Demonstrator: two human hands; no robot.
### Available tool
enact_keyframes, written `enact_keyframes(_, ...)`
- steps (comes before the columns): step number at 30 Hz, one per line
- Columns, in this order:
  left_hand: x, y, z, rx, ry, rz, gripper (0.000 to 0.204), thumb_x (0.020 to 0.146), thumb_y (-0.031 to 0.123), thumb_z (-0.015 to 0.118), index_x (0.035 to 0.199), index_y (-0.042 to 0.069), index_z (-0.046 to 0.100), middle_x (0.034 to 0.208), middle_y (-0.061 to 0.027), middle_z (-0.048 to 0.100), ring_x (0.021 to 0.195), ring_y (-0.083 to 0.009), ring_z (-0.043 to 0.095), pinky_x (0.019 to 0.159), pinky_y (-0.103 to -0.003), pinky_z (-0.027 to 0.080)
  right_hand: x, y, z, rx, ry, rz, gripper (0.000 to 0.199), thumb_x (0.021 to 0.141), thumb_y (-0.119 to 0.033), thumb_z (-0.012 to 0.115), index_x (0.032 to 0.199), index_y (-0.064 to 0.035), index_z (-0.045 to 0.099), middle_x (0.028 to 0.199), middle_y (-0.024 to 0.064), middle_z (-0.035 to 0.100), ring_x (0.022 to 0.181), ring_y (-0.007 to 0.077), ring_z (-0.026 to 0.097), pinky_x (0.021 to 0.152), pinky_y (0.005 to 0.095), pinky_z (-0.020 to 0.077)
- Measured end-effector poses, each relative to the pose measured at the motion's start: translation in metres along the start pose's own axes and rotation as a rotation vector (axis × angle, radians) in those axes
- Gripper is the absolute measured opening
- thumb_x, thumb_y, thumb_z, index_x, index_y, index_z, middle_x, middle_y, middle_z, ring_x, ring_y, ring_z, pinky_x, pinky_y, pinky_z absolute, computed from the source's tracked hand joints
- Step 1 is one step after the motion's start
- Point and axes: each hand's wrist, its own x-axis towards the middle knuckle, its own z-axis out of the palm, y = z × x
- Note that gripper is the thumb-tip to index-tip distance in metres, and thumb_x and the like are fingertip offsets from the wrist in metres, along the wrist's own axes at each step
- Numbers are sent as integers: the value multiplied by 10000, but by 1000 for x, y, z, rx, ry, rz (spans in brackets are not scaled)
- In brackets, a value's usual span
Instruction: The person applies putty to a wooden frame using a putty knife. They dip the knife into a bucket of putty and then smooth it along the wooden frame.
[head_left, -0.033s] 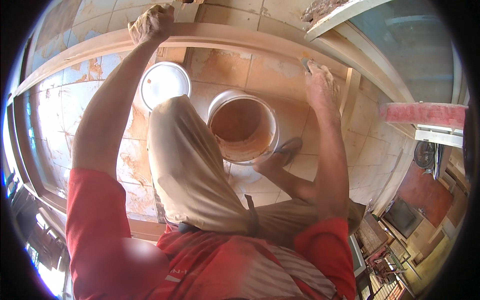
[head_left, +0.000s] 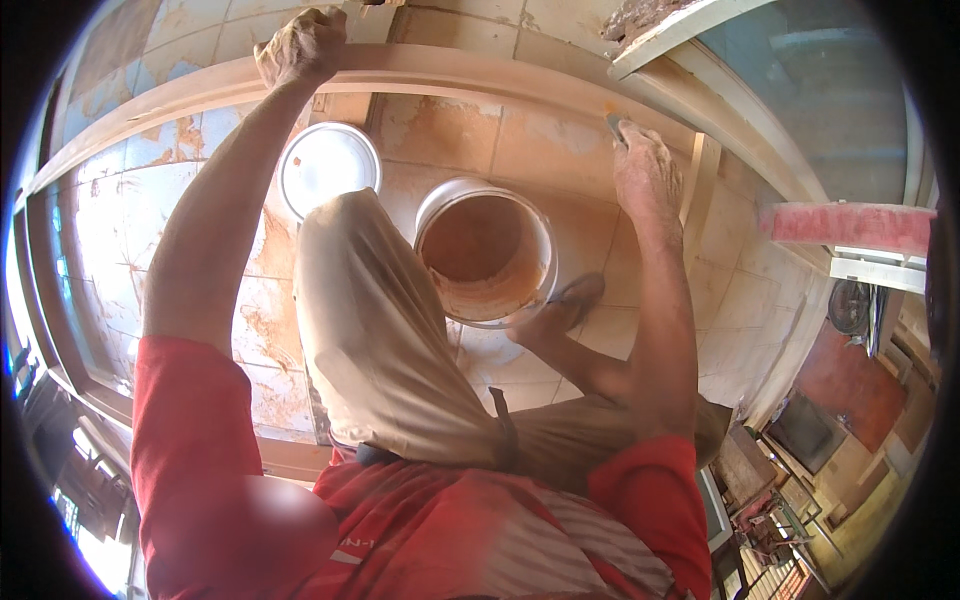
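Tiles (head_left: 440,130) showing smears | left hand (head_left: 300,48) curling fingers over far edge of plank (head_left: 470,78) | right hand (head_left: 646,165) pinching pad (head_left: 613,124) | I'm favouring even pressure

One short line of printed lettering (head_left: 360,545) shows, in pale characters on the front of the red shirt (head_left: 425,510) at the lower centre of the frame. It is small and tilted — the cloth's folds and the soft blur there break it up, so only a few characters stand out, and the whole line cannot be made out. Just below and to the left of those characters sits a pale, slanted mark (head_left: 347,557) on the same red cloth — too little shows to tell whether it is print.
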Motion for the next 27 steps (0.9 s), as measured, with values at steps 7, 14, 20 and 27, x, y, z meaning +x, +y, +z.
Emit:
enact_keyframes(7, -2, 1, -2, 5, -24, 24, 515, 945, 529, 351, 1118, 214, 720, 1175, -104, 715, 1118, -325, 654, 1021, -459, 402, -3, 18, 29, 115, 94, 90, 393, 997, -245, 577, 1358, -90, 594, 1279, 176, 623, 1161, 383, 609, 968, 482, 499)
enact_keyframes(14, -2, 3, 1, 13, -10, 24, 518, 944, 549, 349, 1115, 223, 714, 1175, -111, 714, 1135, -337, 649, 1031, -467, 398, -1, 31, 22, 40, 40, 51, 393, 989, -267, 587, 1339, -90, 606, 1256, 192, 629, 1140, 393, 620, 949, 495, 505)
enact_keyframes(20, 0, 4, 2, -3, -15, 19, 532, 923, 565, 358, 1123, 229, 719, 1185, -116, 712, 1139, -335, 650, 1034, -464, 398, 4, 53, 32, 200, 193, 166, 388, 970, -237, 619, 1326, -85, 632, 1307, 171, 623, 1204, 366, 588, 1023, 463, 471)
enact_keyframes(27, 3, -3, -1, 8, -22, 7, 513, 915, 549, 374, 1118, 230, 721, 1198, -114, 708, 1143, -326, 650, 1023, -467, 406, 7, 51, 22, 183, 139, 120, 420, 960, -236, 625, 1353, -89, 612, 1331, 190, 616, 1218, 380, 584, 1040, 477, 460)
